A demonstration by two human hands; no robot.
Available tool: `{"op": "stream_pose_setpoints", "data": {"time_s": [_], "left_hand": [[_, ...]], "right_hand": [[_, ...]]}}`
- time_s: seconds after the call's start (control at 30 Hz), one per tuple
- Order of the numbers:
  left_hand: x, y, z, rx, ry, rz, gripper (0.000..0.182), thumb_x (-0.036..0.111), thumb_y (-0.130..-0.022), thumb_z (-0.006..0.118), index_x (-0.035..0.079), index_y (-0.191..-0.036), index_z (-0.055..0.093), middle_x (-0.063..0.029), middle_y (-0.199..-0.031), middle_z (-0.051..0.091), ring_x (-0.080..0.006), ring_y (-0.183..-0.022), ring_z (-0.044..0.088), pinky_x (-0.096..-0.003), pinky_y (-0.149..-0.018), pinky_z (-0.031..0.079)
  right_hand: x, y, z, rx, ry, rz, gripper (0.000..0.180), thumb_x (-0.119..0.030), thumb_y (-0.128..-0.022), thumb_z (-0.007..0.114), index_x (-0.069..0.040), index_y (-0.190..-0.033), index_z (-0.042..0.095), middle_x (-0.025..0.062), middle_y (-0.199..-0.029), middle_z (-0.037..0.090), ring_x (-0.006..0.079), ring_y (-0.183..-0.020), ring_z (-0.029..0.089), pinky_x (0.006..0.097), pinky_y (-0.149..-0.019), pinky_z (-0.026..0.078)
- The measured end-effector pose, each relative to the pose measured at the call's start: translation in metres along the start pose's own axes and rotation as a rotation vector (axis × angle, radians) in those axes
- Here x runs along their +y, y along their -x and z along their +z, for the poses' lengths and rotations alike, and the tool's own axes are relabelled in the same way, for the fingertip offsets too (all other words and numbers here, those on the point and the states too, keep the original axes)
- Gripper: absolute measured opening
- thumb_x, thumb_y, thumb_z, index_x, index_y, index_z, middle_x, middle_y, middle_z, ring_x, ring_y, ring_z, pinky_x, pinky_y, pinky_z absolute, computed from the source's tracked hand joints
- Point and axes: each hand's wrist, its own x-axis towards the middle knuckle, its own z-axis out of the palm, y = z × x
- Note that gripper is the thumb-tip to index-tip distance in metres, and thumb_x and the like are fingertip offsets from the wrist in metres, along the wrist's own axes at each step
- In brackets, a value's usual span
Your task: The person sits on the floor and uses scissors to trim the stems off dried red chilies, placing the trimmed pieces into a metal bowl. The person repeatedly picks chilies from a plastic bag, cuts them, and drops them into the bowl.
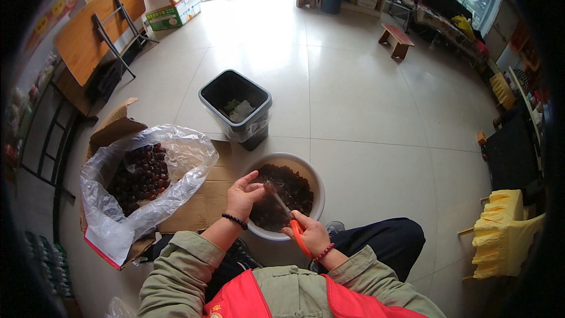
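Observation:
My right hand (310,232) holds scissors (298,234) with orange handles over a round white basin (318,185). Dark reddish-brown round fruits, perhaps dates or grapes, lie in the basin (291,181). Between the fingertips of my left hand (244,192) is a small reddish-brown piece (268,187), right at the scissor tips. Whether the blades are apart cannot be told. To the left, a cardboard box (112,128) lined with a clear plastic bag (194,150) holds many more of the dark fruits (148,172).
A dark waste bin (256,134) with a liner and some waste stands just beyond the basin. A cardboard flap (212,194) lies between box and basin. Further off are a folded table (101,22), stacked boxes (174,4), a low wooden stool (397,37) and a yellow-covered seat (499,234) at right.

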Motion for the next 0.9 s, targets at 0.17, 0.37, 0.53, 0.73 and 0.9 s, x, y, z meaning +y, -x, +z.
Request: {"op": "stream_pose_setpoints", "data": {"time_s": [0.17, 0.37, 0.53, 0.73, 0.9], "left_hand": [[0.002, 0.0, -0.001, -0.005, -0.007, 0.001, 0.056, -0.007, -0.078, 0.064, 0.001, -0.13, 0.043, -0.0092, -0.094, 0.066, -0.0121, -0.08, 0.063, -0.0215, -0.068, 0.051], [0.009, 0.003, 0.005, 0.025, 0.003, -0.071, 0.055, -0.004, -0.079, 0.065, 0.005, -0.129, 0.046, -0.0067, -0.096, 0.066, -0.0116, -0.08, 0.064, -0.0205, -0.065, 0.051], [0.015, 0.009, 0.013, 0.044, 0.0, -0.18, 0.047, 0.001, -0.081, 0.065, 0.009, -0.125, 0.049, -0.0033, -0.1, 0.066, -0.0111, -0.084, 0.064, -0.0204, -0.064, 0.051], [0.015, 0.009, 0.011, 0.034, 0.016, -0.202, 0.045, 0.008, -0.08, 0.068, 0.011, -0.121, 0.051, -0.0015, -0.105, 0.064, -0.0116, -0.09, 0.062, -0.0257, -0.071, 0.047], [0.013, 0.008, 0.009, 0.051, -0.001, -0.199, 0.046, 0.01, -0.08, 0.069, 0.01, -0.122, 0.049, -0.0023, -0.107, 0.063, -0.0129, -0.092, 0.061, -0.0288, -0.076, 0.046]], "right_hand": [[-0.004, 0.0, -0.002, 0.0, 0.002, 0.002, 0.055, -0.049, -0.076, 0.066, -0.018, -0.12, 0.057, 0.0101, -0.094, 0.067, 0.0284, -0.086, 0.065, 0.0361, -0.072, 0.051], [-0.006, 0.001, -0.002, 0.006, 0.016, -0.005, 0.052, -0.049, -0.077, 0.067, -0.018, -0.119, 0.058, 0.0106, -0.086, 0.068, 0.0296, -0.078, 0.066, 0.0352, -0.067, 0.052], [0.001, -0.001, 0.004, -0.042, -0.175, 0.009, 0.054, -0.041, -0.077, 0.071, -0.012, -0.12, 0.057, 0.0099, -0.085, 0.067, 0.0205, -0.077, 0.065, 0.0303, -0.069, 0.05], [0.009, -0.004, 0.013, -0.062, -0.336, 0.079, 0.057, -0.035, -0.077, 0.073, -0.006, -0.122, 0.054, 0.0101, -0.089, 0.065, 0.013, -0.082, 0.06, 0.0269, -0.075, 0.047], [0.006, -0.005, 0.009, -0.077, -0.215, -0.035, 0.054, -0.036, -0.077, 0.071, -0.008, -0.12, 0.051, 0.0136, -0.091, 0.061, 0.025, -0.086, 0.059, 0.0332, -0.077, 0.046]]}}
